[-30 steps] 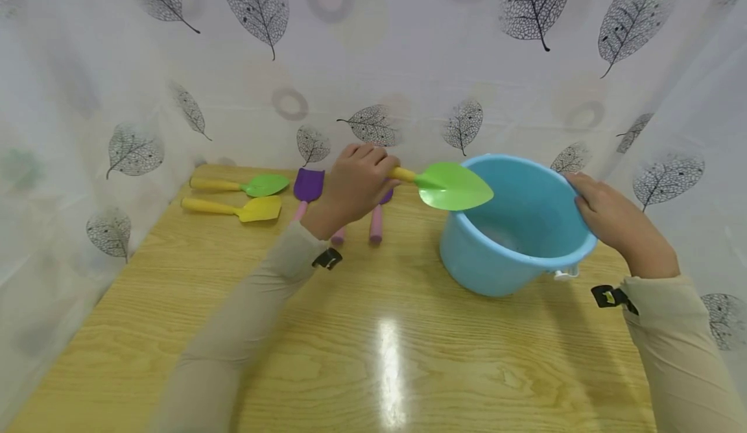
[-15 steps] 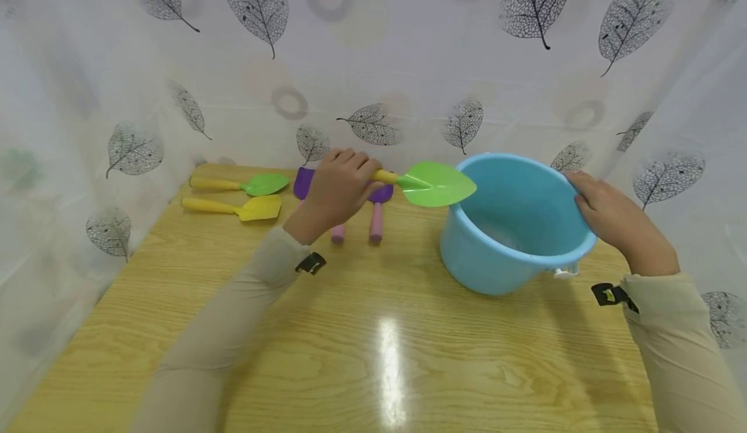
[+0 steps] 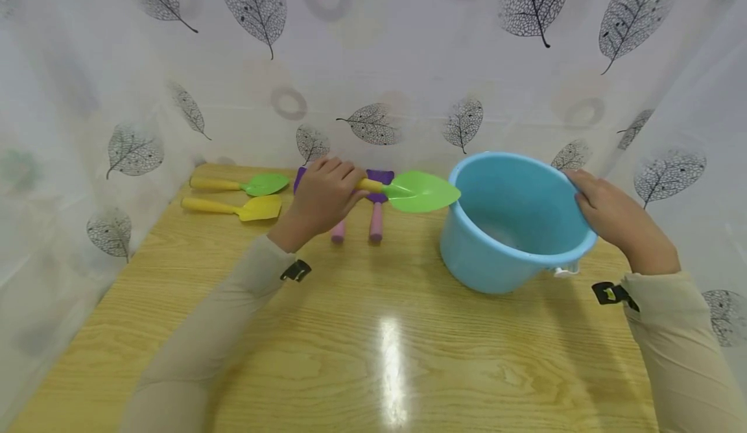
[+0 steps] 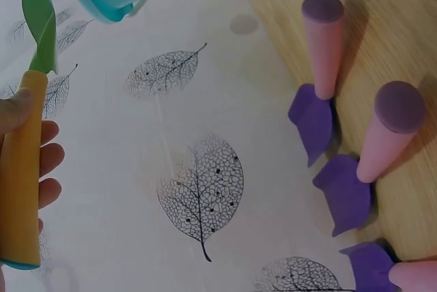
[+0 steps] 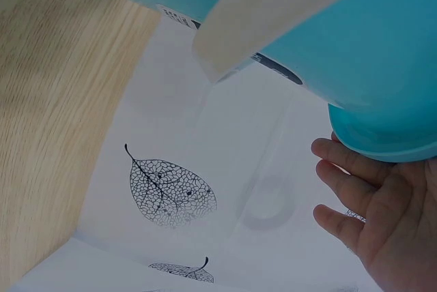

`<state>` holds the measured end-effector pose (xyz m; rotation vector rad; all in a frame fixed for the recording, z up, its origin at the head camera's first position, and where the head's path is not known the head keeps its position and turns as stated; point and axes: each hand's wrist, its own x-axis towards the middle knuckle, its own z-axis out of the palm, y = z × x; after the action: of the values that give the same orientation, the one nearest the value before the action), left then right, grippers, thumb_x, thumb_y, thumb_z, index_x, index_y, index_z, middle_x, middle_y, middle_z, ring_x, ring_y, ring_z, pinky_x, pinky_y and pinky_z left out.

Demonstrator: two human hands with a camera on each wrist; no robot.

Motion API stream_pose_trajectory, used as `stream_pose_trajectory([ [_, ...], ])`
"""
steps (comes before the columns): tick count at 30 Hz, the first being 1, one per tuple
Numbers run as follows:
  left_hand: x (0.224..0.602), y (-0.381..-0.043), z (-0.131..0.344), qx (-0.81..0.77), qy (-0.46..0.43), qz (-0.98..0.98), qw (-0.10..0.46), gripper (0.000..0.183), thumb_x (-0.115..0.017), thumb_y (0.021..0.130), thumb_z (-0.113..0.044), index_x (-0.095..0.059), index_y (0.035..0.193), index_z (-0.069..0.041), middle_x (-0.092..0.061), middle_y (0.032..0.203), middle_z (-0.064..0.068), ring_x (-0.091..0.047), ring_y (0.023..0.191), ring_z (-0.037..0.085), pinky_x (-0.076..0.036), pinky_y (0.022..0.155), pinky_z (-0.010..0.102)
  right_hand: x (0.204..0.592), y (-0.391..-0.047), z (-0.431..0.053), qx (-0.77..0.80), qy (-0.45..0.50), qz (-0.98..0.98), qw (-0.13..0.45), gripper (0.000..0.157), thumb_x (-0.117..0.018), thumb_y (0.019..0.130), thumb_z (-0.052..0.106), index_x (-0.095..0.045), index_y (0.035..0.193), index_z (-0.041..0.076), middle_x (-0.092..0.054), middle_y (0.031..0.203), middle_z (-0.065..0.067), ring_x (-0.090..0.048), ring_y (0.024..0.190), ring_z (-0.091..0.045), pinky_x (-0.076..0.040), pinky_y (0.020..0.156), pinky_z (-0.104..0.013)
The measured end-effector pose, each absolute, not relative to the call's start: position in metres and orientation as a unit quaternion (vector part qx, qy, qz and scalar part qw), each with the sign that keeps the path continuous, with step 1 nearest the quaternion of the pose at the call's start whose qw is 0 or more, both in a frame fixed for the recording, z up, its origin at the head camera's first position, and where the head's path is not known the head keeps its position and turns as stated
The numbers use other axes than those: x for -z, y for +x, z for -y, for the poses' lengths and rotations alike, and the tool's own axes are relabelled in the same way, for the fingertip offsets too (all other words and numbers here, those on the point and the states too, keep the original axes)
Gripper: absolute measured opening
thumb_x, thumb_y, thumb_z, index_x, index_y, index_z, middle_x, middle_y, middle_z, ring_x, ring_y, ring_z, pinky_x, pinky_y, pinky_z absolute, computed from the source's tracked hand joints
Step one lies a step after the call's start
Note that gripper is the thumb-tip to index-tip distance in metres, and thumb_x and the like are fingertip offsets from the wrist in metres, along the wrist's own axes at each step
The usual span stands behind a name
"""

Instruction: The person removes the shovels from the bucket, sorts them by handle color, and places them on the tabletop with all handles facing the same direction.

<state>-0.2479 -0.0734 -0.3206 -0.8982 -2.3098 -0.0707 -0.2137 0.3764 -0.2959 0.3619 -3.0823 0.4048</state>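
Note:
My left hand (image 3: 327, 190) grips the yellow handle of a toy shovel with a leaf-shaped green blade (image 3: 423, 192), held above the table. The blade's tip points right and overlaps the near-left rim of a light blue bucket (image 3: 484, 264) in the head view; whether it touches cannot be told. My right hand (image 3: 618, 216) holds the bucket's right rim, thumb at the inner side and the other fingers (image 5: 348, 162) outside. Beneath and behind the left hand lie purple-bladed toy shovels with pink handles (image 3: 376, 222), partly hidden; the left wrist view shows three of them (image 4: 324, 46).
On the table's (image 3: 327, 355) back left lie a yellow toy shovel (image 3: 259, 207) and a second green-bladed toy shovel (image 3: 266, 185) with a yellow handle. A leaf-patterned curtain (image 3: 408, 63) hangs behind and at both sides. The bucket's pale handle (image 5: 273, 12) hangs at its side.
My left hand has moved left with the green shovel, drawing its blade from over the bucket's rim toward the rim's left edge. The right hand and bucket stay put.

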Motion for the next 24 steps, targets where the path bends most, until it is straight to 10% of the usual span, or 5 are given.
stream_pose_trajectory([
  [24,0.342,-0.245,0.116,0.031,-0.349,0.871,0.343,0.028,-0.064,0.087,-0.032,-0.066,0.098,-0.006,-0.069,0.095,0.01,-0.06,0.091,0.028,-0.047,0.085,0.041,0.298,-0.215,-0.378,-0.134,0.119,0.984,0.01,0.047,-0.024,0.102,0.018,-0.027,0.146,0.003,-0.037,0.141,-0.025,-0.046,0.114,-0.045,-0.037,0.088,-0.062],
])
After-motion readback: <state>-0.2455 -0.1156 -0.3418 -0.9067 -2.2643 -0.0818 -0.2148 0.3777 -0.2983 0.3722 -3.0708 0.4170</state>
